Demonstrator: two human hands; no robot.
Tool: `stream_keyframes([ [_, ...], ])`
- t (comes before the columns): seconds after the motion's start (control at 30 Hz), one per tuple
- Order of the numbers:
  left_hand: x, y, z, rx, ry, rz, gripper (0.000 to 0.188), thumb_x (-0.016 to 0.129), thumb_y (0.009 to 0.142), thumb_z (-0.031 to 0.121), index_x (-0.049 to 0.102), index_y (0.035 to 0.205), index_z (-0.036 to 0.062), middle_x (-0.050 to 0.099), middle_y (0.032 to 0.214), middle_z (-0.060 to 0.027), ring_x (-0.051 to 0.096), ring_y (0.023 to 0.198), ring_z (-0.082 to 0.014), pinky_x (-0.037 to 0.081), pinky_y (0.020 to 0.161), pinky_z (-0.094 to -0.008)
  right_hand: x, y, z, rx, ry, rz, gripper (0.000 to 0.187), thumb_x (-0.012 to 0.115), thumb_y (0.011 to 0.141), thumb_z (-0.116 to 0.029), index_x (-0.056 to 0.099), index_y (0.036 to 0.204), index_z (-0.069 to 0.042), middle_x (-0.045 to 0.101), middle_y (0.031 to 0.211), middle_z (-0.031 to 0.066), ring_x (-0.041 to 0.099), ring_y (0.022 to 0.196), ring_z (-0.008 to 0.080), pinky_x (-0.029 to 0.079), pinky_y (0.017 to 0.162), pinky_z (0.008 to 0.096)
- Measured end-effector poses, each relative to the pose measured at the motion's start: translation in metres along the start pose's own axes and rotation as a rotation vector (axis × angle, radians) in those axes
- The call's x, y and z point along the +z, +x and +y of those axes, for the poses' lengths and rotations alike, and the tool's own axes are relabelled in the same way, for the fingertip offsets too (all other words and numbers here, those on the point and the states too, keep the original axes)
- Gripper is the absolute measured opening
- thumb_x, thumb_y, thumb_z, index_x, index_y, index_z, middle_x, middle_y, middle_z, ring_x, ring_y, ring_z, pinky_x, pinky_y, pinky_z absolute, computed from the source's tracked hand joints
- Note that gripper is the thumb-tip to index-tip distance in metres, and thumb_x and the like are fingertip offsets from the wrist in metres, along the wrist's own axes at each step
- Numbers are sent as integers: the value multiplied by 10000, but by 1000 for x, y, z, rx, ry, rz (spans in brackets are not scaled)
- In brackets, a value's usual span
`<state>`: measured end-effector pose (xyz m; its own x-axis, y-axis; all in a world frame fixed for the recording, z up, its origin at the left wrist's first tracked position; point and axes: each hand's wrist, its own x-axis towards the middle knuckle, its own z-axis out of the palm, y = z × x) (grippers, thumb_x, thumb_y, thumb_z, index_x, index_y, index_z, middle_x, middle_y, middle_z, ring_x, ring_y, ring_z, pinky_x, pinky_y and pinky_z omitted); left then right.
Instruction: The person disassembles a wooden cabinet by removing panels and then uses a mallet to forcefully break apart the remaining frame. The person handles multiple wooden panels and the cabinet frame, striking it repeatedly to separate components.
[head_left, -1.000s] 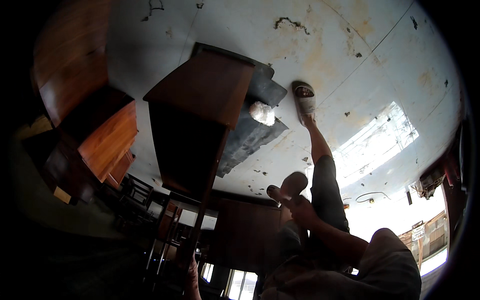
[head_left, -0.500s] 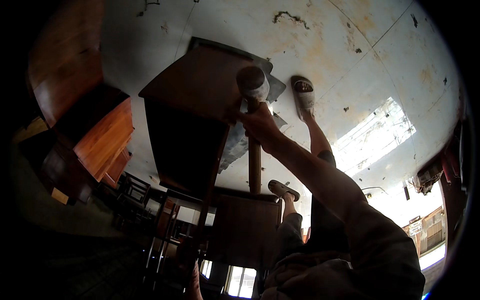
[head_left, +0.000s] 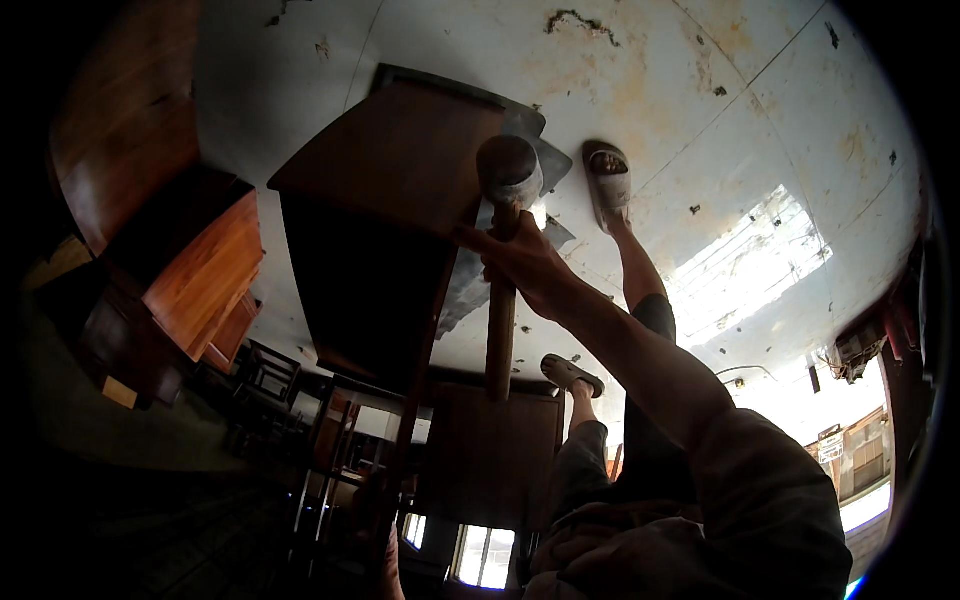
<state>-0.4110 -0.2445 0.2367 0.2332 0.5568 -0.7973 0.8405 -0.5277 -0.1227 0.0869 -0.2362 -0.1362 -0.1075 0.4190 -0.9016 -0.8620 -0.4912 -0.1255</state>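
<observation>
My right hand (head_left: 530,258) is closed around the wooden handle of a mallet (head_left: 510,170), just below its head. The head is dark with a pale band, and the handle hangs down past my fingers. One outstretched finger or the thumb reaches the edge of a dark brown wooden furniture piece (head_left: 390,150), which has a flat panel and a deeply shadowed side. Along that piece's lower edge runs a long dark rail. Beside it, low in the picture, part of my left arm or hand (head_left: 392,568) shows; its fingers are lost in shadow.
Reddish-brown wooden furniture (head_left: 205,270) stands at the left. Dark chair-like frames (head_left: 270,370) are behind it. A brown panel (head_left: 485,460) lies near my body. My sandalled feet (head_left: 608,180) rest on the stained pale floor (head_left: 690,120), where bright light falls at right.
The mallet has tilted slightly, its handle's lower end swinging a little left. My right hand keeps its hold, and the furniture piece shifts slightly left in view.
</observation>
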Motion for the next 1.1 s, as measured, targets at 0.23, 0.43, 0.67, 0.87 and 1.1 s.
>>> stream_keyframes([
  [0.23,-18,13,32,-270,-559,77,312,563,1008,156,605,1263,-18,666,1189,-138,659,1082,-236,558,868,-322,-12,-18,17,-87,-48,-10,448,782,856,-272,439,1030,-42,496,827,16,514,633,77,469,551,250],
  [0.43,-27,25,49,-220,-561,146,283,626,965,140,626,1205,-12,666,1130,-130,654,1023,-230,550,841,-324,-21,-24,27,-4,47,157,292,627,958,-277,476,1098,-70,488,758,8,499,587,93,458,512,260],
  [0.67,-26,49,61,-129,-569,246,259,701,915,121,650,1136,-4,665,1062,-120,647,955,-222,540,810,-327,-69,-59,75,189,-16,175,259,593,958,-301,480,1048,-87,505,754,15,513,568,117,486,495,289],
  [0.87,-6,54,66,-19,-556,492,191,725,907,124,694,1016,-30,703,958,-117,688,888,-243,561,735,-320,-69,-126,113,107,-330,114,267,617,919,-240,518,1099,-70,537,764,34,566,668,128,524,588,306],
  [1.1,-26,71,99,99,-667,619,172,793,842,71,703,949,-30,691,813,-102,662,708,-176,541,638,-305,-64,-184,170,34,-395,305,314,600,868,-75,488,1160,-101,486,629,4,482,427,130,423,363,310],
])
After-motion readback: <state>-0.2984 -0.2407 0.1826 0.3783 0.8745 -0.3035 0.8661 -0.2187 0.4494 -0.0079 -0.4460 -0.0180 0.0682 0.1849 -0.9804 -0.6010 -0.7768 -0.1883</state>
